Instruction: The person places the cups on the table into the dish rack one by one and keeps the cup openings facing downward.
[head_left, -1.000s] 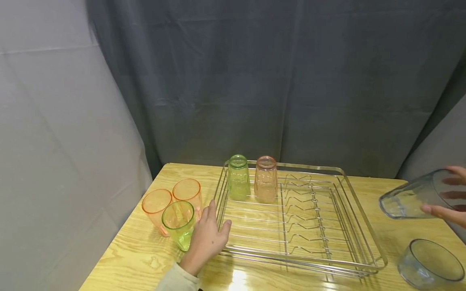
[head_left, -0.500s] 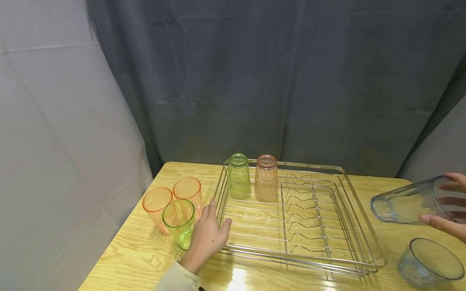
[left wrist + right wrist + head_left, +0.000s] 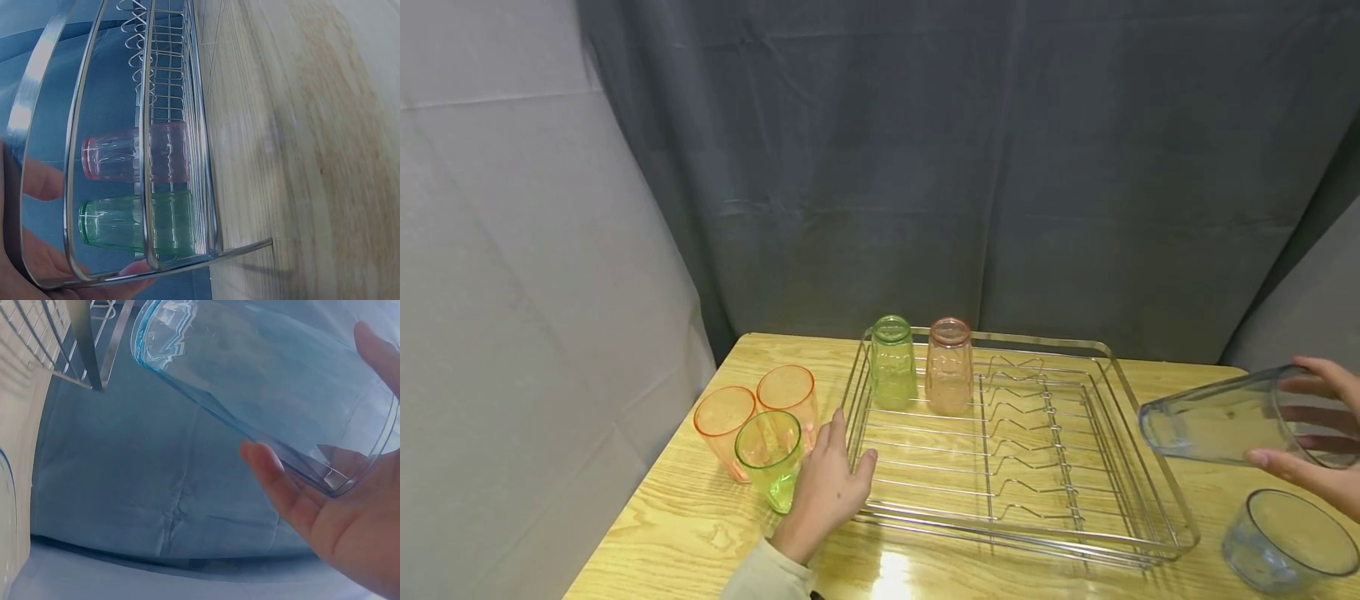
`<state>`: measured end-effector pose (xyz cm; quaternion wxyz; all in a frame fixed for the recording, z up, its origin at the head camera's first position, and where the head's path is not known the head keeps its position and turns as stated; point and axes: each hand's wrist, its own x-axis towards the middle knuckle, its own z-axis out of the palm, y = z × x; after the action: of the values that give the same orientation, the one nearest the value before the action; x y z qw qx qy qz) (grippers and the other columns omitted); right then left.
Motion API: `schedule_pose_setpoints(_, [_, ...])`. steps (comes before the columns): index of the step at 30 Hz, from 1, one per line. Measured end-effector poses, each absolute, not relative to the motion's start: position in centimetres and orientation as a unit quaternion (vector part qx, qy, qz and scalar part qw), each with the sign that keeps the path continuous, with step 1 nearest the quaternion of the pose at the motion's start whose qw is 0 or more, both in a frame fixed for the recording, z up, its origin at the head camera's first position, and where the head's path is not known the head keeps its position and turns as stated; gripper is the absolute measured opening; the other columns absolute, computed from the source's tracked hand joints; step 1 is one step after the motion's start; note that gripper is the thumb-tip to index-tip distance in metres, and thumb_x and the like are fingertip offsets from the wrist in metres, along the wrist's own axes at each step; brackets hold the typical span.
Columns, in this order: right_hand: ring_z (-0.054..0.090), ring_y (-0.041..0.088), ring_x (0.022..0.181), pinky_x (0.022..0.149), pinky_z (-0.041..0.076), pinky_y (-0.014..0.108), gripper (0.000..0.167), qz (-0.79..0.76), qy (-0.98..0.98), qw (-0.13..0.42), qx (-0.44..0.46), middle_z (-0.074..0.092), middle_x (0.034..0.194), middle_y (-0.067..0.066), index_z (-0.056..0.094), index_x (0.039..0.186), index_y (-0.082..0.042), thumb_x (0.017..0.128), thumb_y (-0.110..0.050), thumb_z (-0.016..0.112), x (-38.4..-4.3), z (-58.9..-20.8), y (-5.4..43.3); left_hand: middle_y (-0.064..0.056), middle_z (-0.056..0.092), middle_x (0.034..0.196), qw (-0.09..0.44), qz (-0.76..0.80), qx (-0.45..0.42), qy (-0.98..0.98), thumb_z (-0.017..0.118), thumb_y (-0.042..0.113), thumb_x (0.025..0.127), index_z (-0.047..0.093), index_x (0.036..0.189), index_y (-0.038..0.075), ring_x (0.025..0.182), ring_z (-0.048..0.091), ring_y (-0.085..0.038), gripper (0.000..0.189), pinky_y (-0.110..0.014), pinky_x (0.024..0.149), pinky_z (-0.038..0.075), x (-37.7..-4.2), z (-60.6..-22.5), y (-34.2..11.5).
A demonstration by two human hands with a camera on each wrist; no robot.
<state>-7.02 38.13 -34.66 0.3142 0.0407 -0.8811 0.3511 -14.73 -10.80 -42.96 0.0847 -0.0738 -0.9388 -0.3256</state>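
My right hand (image 3: 1326, 425) holds a clear blue tumbler (image 3: 1221, 417) near its mouth, above the table at the right. The tumbler lies almost level in the air, its base toward the dish rack (image 3: 1101, 542); in the right wrist view, the tumbler (image 3: 250, 375) is pinched between thumb and fingers. At the rack's left front corner, my left hand (image 3: 827, 496) grips the wire frame, thumb inside; the left wrist view shows its fingers (image 3: 47, 256) partly behind the metal. Upside down in the rack's back left stand a green tumbler (image 3: 893, 367) and a pink tumbler (image 3: 949, 371).
Left of the rack, two orange tumblers (image 3: 724, 425) and an upright green tumbler (image 3: 771, 454) stand close together beside my left hand. Another blue glass (image 3: 1285, 542) stands upright at the right front. A dark curtain (image 3: 865, 183) hangs behind the table.
My right hand has carried the blue tumbler leftward, its base now by the rack's right edge. The left hand and the rack have stayed in place.
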Motion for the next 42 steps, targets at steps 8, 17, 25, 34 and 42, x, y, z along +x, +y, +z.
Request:
schedule_pose_setpoints(8, [0.036, -0.028, 0.096, 0.07, 0.034, -0.007, 0.107, 0.363, -0.884, 0.289, 0.058, 0.036, 0.12, -0.037, 0.029, 0.156, -0.015, 0.068, 0.004, 0.086, -6.7, -34.5, 36.2, -0.028, 0.048, 0.144, 0.084, -0.326, -0.074, -0.939, 0.06, 0.037, 0.095, 0.028, 0.153, -0.004, 0.116, 0.059, -0.05, 0.079, -0.06, 0.093, 0.053, -14.8, -43.0, -10.8])
schedule_pose_setpoints(17, [0.039, -0.029, 0.092, 0.068, 0.039, -0.001, 0.105, 0.365, -0.909, 0.196, 0.05, 0.029, 0.123, -0.036, 0.015, 0.16, -0.024, 0.08, -0.001, 0.08, -6.7, -35.7, 34.7, -0.027, 0.048, 0.144, 0.079, -0.326, -0.069, -0.939, 0.06, 0.038, 0.095, 0.027, 0.153, -0.004, 0.116, 0.059, -0.05, 0.079, -0.06, 0.092, 0.052, -14.7, -43.1, -10.8])
schedule_pose_setpoints(25, [0.052, -0.022, 0.092, 0.067, 0.048, 0.004, 0.099, 0.389, -0.901, 0.177, 0.076, 0.035, 0.125, -0.029, 0.021, 0.157, -0.024, 0.08, 0.004, 0.077, -7.2, -35.6, 33.6, -0.026, 0.049, 0.144, 0.084, -0.33, -0.067, -0.938, 0.059, 0.038, 0.095, 0.029, 0.153, -0.003, 0.116, 0.059, -0.048, 0.077, -0.059, 0.094, 0.052, -14.7, -42.9, -10.8])
schedule_pose_setpoints(34, [0.05, -0.023, 0.095, 0.069, 0.049, 0.005, 0.1, 0.405, -0.899, 0.149, 0.073, 0.034, 0.125, -0.031, 0.014, 0.159, -0.022, 0.083, 0.001, 0.076, -7.5, -36.4, 31.9, -0.026, 0.051, 0.142, 0.094, -0.333, -0.074, -0.935, 0.059, 0.036, 0.095, 0.03, 0.152, -0.004, 0.114, 0.061, -0.048, 0.076, -0.058, 0.092, 0.053, -14.6, -42.9, -10.8])
schedule_pose_setpoints(42, [0.052, -0.022, 0.097, 0.069, 0.051, 0.008, 0.097, 0.414, -0.898, 0.134, 0.069, 0.035, 0.125, -0.032, 0.016, 0.159, -0.022, 0.085, -0.001, 0.075, -7.5, -37.0, 30.8, -0.026, 0.052, 0.141, 0.093, -0.339, -0.069, -0.934, 0.06, 0.035, 0.095, 0.03, 0.152, -0.004, 0.114, 0.061, -0.048, 0.075, -0.058, 0.091, 0.053, -14.7, -43.1, -10.8])
